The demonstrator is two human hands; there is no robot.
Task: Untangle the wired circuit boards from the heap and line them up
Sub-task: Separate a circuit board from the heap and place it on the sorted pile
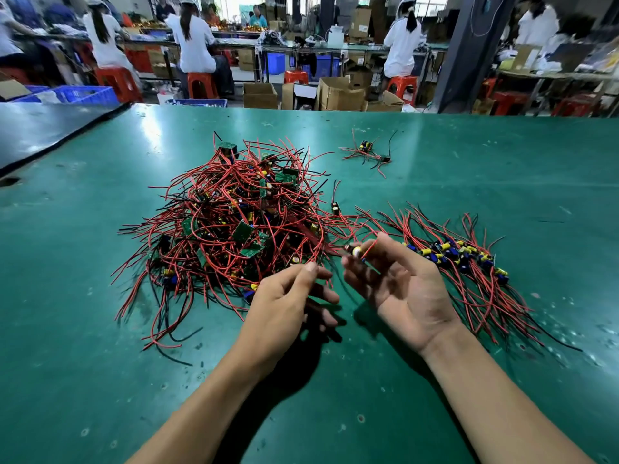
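Heap point(234, 222) sat mid-table, left of centre: small flat green rectangular boards with yellow and blue cylindrical parts, snarled in thin, glossy red and black wires sticking out all round. Many boards were buried under wire, so no count was possible.

Right hand point(392, 283) was palm up, thumb and fingertips clamped on one small board point(356, 252). It had a pale yellow cylinder on it and a red wire looped over a finger. Most of the board was hidden by the fingers.

Left hand point(284, 303) was at the heap's near edge, fingers loosely curled, thumb tip close to the forefinger among wire ends. Whether it pinched a wire, cannot tell.

Sorted row point(459, 256) lay right of the right hand, boards side by side, wires fanned out toward the near and far edges. The row's near-left end was hidden behind the right hand. One lone board point(336, 207) lay between the heap and the row. A small cluster point(366, 150) lay farther back, well apart.

Green mat point(435, 413) was smooth, shiny and speckled with pale spots. A dark tabletop point(40, 128) butted in at far left. Behind were cardboard boxes point(338, 93), blue crates point(83, 94) and red stools point(201, 83). Seated workers in white point(194, 38) were blurred.
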